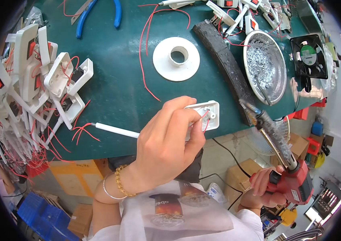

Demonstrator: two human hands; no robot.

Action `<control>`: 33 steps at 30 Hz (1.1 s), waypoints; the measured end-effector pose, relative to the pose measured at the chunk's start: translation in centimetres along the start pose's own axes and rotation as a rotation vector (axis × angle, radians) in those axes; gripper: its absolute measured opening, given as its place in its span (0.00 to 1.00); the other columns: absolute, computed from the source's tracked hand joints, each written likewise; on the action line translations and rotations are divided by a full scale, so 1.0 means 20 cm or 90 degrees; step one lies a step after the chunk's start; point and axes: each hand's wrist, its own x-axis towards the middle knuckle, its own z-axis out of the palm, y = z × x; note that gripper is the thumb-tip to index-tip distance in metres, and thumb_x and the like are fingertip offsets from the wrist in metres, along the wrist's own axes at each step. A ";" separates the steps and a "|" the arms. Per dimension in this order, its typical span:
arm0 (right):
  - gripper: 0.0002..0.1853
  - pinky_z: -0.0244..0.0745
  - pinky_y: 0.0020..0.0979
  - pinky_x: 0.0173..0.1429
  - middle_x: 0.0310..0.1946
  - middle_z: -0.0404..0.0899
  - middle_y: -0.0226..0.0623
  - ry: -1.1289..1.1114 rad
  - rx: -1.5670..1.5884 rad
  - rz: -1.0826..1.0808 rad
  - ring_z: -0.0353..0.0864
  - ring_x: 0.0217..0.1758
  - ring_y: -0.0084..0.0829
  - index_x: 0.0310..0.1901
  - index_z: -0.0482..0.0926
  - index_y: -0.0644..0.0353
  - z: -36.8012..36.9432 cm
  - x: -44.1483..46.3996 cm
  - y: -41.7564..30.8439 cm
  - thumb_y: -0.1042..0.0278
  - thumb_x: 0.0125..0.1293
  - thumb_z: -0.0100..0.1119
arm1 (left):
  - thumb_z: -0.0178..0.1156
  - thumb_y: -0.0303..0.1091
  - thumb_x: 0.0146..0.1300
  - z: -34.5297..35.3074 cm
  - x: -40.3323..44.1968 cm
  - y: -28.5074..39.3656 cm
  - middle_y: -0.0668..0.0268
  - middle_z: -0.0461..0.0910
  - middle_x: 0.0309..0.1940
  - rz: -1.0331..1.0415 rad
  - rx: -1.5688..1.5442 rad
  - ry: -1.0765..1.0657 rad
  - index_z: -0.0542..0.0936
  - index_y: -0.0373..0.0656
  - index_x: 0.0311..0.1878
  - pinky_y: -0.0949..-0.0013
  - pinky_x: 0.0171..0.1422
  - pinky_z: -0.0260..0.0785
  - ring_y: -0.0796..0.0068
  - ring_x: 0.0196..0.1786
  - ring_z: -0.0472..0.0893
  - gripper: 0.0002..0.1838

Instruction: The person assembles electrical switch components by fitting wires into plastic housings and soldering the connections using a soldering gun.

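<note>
My left hand (164,140) is closed on a white plastic housing (214,116) near the table's front edge, thumb and fingertips at its red wires. A white tube (116,130) with red wires at its far end runs out to the left from under that hand. To the right, my right hand (267,188) is wrapped round the red handle of a soldering tool (299,186). Its metal barrel points up and left, with the tip beside a dark bar (224,66). An oval metal dish (277,76) of silvery scraps lies beyond the tip.
A heap of white housings (30,80) with red wires covers the left side. A white spool (190,68) stands mid-table. Blue-handled pliers (81,22) lie at the back left, more housings (250,4) at the back right. A black fan (309,56) is far right.
</note>
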 end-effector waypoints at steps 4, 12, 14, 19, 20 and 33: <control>0.43 0.63 0.24 0.18 0.09 0.67 0.25 -0.141 0.067 0.022 0.65 0.10 0.20 0.59 0.63 0.61 -0.10 0.03 -0.01 0.34 0.52 0.60 | 0.61 0.21 0.47 0.01 0.00 -0.01 0.56 0.76 0.39 0.043 0.025 -0.013 0.73 0.37 0.33 0.69 0.30 0.71 0.64 0.27 0.77 0.09; 0.43 0.67 0.24 0.23 0.14 0.71 0.24 -0.239 -0.090 0.159 0.69 0.14 0.21 0.59 0.63 0.61 -0.20 0.01 -0.16 0.33 0.53 0.57 | 0.62 0.21 0.46 0.01 0.00 -0.01 0.56 0.76 0.38 0.069 0.030 -0.011 0.74 0.36 0.32 0.69 0.28 0.70 0.65 0.26 0.76 0.09; 0.42 0.69 0.25 0.25 0.15 0.72 0.25 -0.276 -0.102 0.189 0.71 0.16 0.22 0.59 0.63 0.61 -0.21 0.06 -0.21 0.34 0.54 0.57 | 0.62 0.21 0.46 0.02 0.00 -0.02 0.56 0.76 0.38 0.097 0.039 -0.006 0.74 0.36 0.31 0.70 0.27 0.69 0.66 0.25 0.76 0.09; 0.41 0.72 0.28 0.29 0.18 0.75 0.26 -0.365 -0.168 0.264 0.73 0.18 0.23 0.61 0.60 0.60 -0.34 0.02 -0.22 0.37 0.55 0.58 | 0.62 0.21 0.46 0.02 0.00 -0.02 0.56 0.76 0.39 0.120 0.029 -0.015 0.74 0.36 0.31 0.70 0.28 0.68 0.67 0.25 0.75 0.09; 0.41 0.72 0.27 0.28 0.18 0.75 0.27 -0.407 -0.167 0.145 0.73 0.18 0.23 0.61 0.60 0.60 -0.39 -0.03 -0.15 0.38 0.55 0.59 | 0.62 0.21 0.45 0.02 0.01 -0.03 0.56 0.76 0.39 0.137 0.025 -0.019 0.74 0.35 0.31 0.70 0.28 0.68 0.67 0.25 0.74 0.09; 0.35 0.73 0.33 0.32 0.13 0.67 0.26 0.177 -0.129 -0.006 0.68 0.16 0.23 0.58 0.60 0.61 0.19 0.05 0.00 0.46 0.58 0.60 | 0.61 0.20 0.47 -0.01 0.02 0.02 0.56 0.75 0.40 0.029 -0.012 -0.086 0.73 0.37 0.34 0.66 0.33 0.68 0.62 0.27 0.74 0.10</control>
